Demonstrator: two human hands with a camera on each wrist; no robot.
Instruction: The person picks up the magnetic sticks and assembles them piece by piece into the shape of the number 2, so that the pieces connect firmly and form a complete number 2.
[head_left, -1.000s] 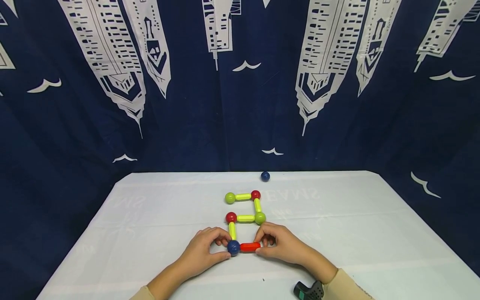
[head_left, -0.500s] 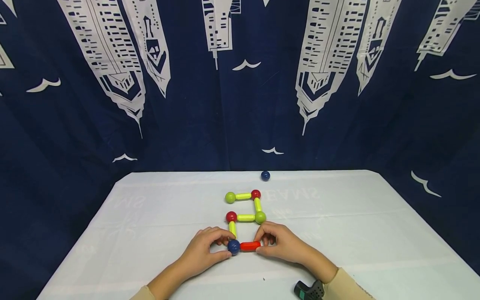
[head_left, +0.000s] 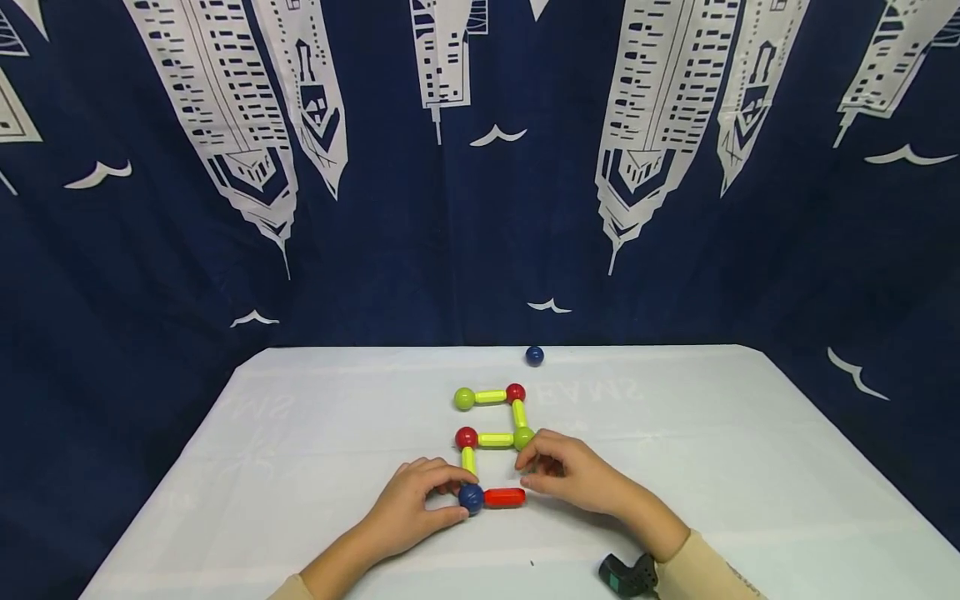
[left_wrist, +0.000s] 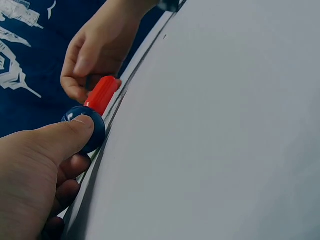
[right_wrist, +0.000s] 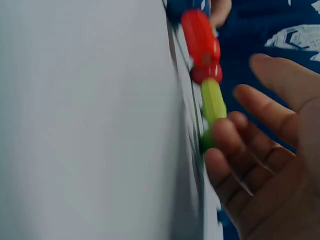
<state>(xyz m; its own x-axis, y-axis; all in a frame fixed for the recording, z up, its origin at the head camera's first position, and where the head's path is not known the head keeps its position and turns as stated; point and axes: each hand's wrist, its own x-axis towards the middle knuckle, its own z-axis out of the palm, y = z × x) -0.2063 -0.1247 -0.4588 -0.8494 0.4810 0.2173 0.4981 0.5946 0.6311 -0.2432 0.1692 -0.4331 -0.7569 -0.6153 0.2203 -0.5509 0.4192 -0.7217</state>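
A zigzag chain of balls and short sticks lies on the white table. At its near end, my left hand point(head_left: 408, 510) pinches a large blue ball point(head_left: 471, 499) between thumb and fingers; in the left wrist view the thumb presses on that ball point(left_wrist: 85, 131). A red stick point(head_left: 505, 497) extends rightward from the ball and touches it. My right hand point(head_left: 576, 477) hovers just above and right of the stick's free end, holding nothing, fingers loosely bent with thumb apart. Its fingertips are close to a green ball point(head_left: 523, 437), partly hidden behind them.
Farther up the chain are a red ball point(head_left: 467, 437), yellow-green sticks point(head_left: 496, 439), another red ball point(head_left: 515, 392) and a green ball point(head_left: 464, 398). A separate blue ball point(head_left: 534, 356) sits near the far table edge. A dark device point(head_left: 628, 576) is at the right wrist.
My right hand has let go of the red stick and moved slightly up and right. The stick stays against the blue ball, which my left hand still holds.
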